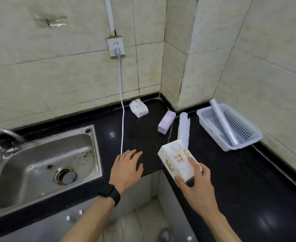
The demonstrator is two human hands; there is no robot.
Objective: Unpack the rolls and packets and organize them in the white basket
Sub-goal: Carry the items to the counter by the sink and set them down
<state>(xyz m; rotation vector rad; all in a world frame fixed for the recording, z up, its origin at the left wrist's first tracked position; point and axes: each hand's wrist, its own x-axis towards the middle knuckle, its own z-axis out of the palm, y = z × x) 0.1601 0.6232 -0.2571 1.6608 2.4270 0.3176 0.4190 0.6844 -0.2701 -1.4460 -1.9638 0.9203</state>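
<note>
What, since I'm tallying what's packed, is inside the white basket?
One roll lies diagonally in the white basket, its far end propped on the rim. Nothing else shows; the roll covers the floor beneath it.

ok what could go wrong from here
The long roll lies diagonally across the white basket, so the packet in the right hand may not sit flat. The loose roll on the counter, just beyond the packet, could get knocked. The left hand is close to the cord and might snag it.

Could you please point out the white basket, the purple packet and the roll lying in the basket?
white basket (243, 144), head view, near wall.
purple packet (166, 122), head view, upper face.
roll (224, 122), head view, middle of its length.
</note>
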